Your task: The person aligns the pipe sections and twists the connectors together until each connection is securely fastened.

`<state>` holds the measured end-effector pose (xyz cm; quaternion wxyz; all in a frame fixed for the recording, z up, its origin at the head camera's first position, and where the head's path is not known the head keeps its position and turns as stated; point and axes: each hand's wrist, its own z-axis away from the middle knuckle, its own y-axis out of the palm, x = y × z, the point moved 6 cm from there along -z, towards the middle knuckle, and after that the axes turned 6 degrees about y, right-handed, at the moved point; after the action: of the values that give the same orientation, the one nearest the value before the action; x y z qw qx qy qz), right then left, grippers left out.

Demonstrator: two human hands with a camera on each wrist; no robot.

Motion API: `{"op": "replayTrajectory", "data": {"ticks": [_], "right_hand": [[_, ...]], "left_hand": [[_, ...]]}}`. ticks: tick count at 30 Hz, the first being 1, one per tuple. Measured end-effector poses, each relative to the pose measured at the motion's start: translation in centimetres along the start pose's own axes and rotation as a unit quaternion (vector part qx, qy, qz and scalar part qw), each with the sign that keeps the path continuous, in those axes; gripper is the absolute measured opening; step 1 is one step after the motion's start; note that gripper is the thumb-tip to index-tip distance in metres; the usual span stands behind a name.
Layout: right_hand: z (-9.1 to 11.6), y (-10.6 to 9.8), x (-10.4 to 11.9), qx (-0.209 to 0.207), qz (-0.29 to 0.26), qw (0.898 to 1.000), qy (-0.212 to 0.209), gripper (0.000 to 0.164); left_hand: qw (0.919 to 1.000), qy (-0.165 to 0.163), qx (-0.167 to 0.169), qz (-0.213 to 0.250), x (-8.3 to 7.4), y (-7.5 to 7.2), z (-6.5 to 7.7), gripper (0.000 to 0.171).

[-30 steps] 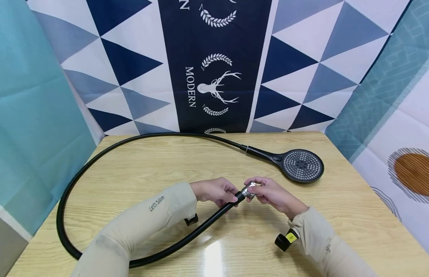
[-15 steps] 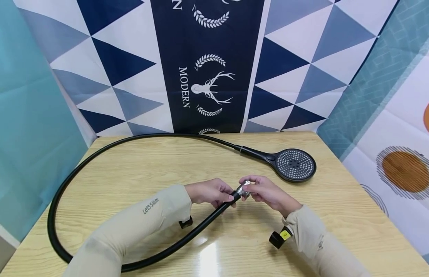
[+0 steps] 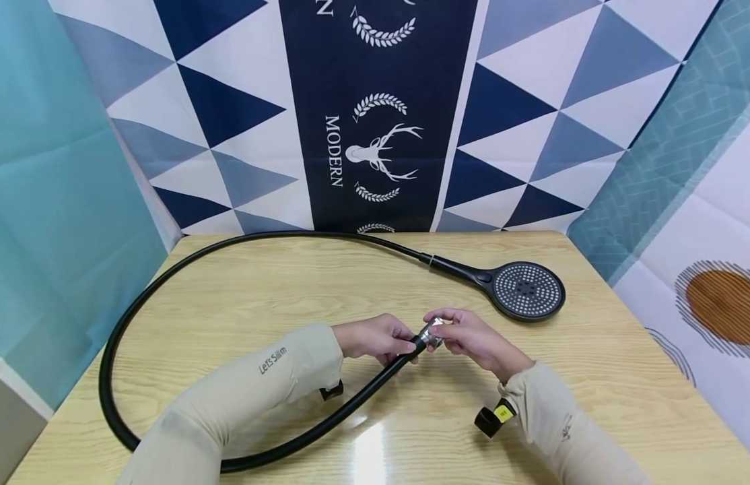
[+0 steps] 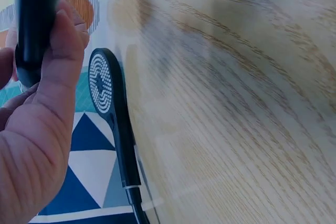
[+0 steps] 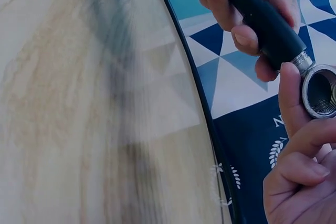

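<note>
In the head view my left hand grips the end of a black shower hose, just below its metal fitting. With thumb and fingers, my right hand holds that silver fitting. The right wrist view shows the fitting's round, internally threaded opening facing the camera. Some silver thread is exposed between it and the hose's black sleeve. At the hose's other end, a black round shower head lies on the table, its nozzle face up.
The hose loops around the left side of the wooden table and along its back edge. A patterned curtain hangs behind, and teal cloth hangs at the left. Each wrist carries a small black camera, one seen below the right wrist.
The head view swings slightly and returns. Both hands keep their hold on the hose end and the fitting, with only slight shifts.
</note>
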<state>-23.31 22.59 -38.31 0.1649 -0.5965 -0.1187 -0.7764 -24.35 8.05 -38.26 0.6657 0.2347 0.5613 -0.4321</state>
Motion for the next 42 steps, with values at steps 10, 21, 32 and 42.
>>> {"op": "replayTrajectory", "data": {"ticks": [10,21,32,42], "right_hand": [[0.2,0.0,-0.3,0.000,0.003,1.000,0.010,0.009],[0.2,0.6,0.0,0.003,0.013,1.000,0.013,0.009],[0.2,0.8,0.5,-0.006,0.044,0.999,0.003,0.009],[-0.3,0.6,0.6,-0.102,0.093,0.990,0.032,0.028]], "left_hand": [[0.9990,-0.007,-0.034,-0.029,0.0,0.2,0.0,0.015],[0.9996,0.002,0.027,-0.013,-0.1,0.4,0.6,0.023],[0.9966,0.016,-0.055,-0.060,-0.3,0.3,0.7,0.013],[0.9740,0.049,-0.108,-0.193,-1.1,0.0,0.5,0.010]]}}
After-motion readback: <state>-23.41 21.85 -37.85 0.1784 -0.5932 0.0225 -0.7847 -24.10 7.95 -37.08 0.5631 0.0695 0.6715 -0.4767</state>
